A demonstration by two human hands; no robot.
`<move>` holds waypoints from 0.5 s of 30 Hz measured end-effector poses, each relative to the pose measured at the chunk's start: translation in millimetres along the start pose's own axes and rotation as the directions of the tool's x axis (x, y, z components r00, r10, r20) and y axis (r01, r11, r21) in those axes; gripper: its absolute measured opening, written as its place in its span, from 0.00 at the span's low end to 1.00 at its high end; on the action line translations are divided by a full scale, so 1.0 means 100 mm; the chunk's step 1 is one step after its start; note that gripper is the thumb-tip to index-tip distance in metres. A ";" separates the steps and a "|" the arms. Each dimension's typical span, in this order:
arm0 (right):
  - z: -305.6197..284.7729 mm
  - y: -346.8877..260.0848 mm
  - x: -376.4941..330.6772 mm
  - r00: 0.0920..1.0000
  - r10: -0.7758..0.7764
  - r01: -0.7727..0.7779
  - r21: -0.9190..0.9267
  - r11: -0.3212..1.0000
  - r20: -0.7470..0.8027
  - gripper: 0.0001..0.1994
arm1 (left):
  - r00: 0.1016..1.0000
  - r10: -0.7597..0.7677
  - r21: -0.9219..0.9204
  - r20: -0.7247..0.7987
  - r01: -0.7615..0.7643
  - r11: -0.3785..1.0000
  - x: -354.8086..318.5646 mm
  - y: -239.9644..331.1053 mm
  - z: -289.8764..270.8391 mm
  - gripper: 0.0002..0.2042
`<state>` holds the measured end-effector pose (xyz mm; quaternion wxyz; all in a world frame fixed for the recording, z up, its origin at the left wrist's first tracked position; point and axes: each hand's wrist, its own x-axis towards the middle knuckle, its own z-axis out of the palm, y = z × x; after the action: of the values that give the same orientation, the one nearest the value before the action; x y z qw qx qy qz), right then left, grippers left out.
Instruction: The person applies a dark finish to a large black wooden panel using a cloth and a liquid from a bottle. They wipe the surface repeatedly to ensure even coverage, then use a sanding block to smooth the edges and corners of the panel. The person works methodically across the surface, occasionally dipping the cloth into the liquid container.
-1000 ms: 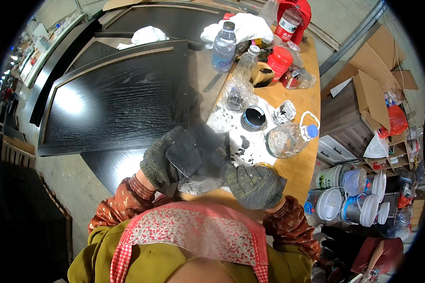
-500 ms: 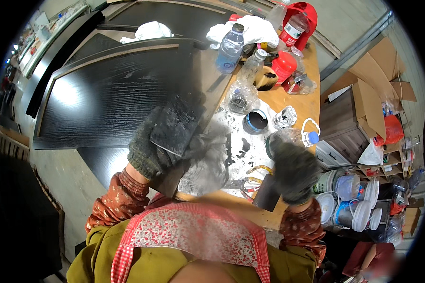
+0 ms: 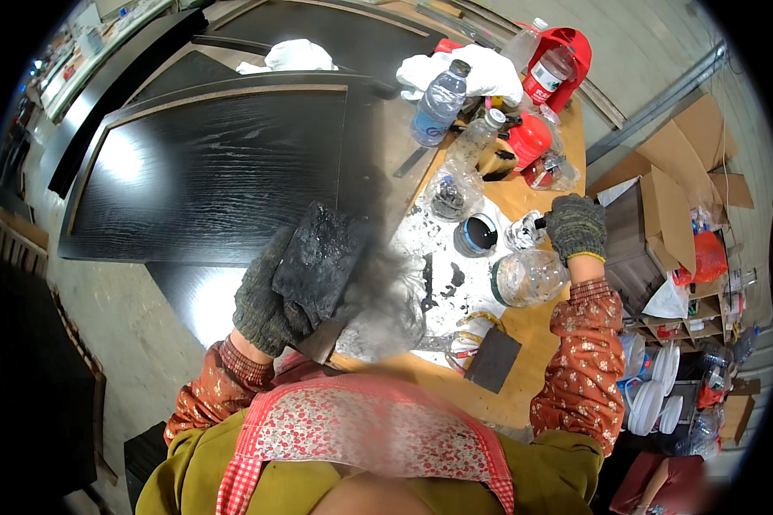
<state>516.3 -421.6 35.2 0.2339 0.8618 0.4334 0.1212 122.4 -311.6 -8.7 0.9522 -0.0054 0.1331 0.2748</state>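
Observation:
My left hand (image 3: 266, 305), in a dark knitted glove, grips a black, wet-looking flat pad (image 3: 318, 257) near the corner of a black wood-grain panel (image 3: 206, 172). My right hand (image 3: 577, 227), gloved too, is closed at the table's right side. From its fingers a short dark handle (image 3: 540, 223) points toward a crumpled silvery cup (image 3: 524, 232); the handle's far end cannot be made out. Left of the cup stands an open tin (image 3: 475, 235) of dark liquid. A clear plastic jug (image 3: 528, 278) lies just below my right hand.
A paint-spotted white sheet (image 3: 442, 275) covers part of the wooden table. Bottles, a red jar (image 3: 531, 139) and a white cloth (image 3: 464, 70) crowd its far end. A dark flat piece (image 3: 493, 360) lies near the front edge. Cardboard boxes (image 3: 661, 163) and buckets (image 3: 648, 403) stand at right.
My right hand has moved away from me, from beside the jug to the silvery cup, and now grips a dark handle. The jug now lies differently. My left hand keeps the black pad.

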 end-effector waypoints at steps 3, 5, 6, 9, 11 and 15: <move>0.03 -0.03 0.02 0.996 -0.050 0.045 0.058 0.997 0.078 0.18 | 0.998 0.023 -0.036 -0.061 -0.025 0.999 -0.02 0.01 -0.13 0.22; -0.04 -0.08 0.03 0.990 -0.115 0.102 0.143 0.985 0.086 0.21 | 0.993 0.061 -0.075 -0.099 -0.069 0.995 -0.04 0.05 -0.25 0.23; -0.11 -0.06 -0.02 0.993 -0.109 0.097 0.185 0.978 0.054 0.23 | 0.996 0.070 -0.028 -0.061 -0.072 0.997 -0.06 0.05 -0.28 0.22; -0.28 0.07 -0.33 0.992 -0.116 0.124 0.230 0.965 -0.049 0.33 | 0.996 0.091 0.063 0.022 -0.092 0.994 -0.12 0.09 -0.37 0.22; -0.18 0.15 -0.55 0.998 -0.069 0.065 0.232 0.971 0.013 0.32 | 0.994 0.096 0.063 0.043 -0.099 0.993 -0.11 0.11 -0.46 0.22; -0.05 0.02 -0.85 0.999 0.043 -0.042 0.252 0.967 0.001 0.27 | 0.985 0.126 0.285 0.115 -0.154 0.946 -0.12 0.00 -0.39 0.23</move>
<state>464.9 -489.7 40.3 0.1190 0.8934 0.4272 0.0723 102.5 -321.0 -42.9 0.9259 0.1579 0.1269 0.3188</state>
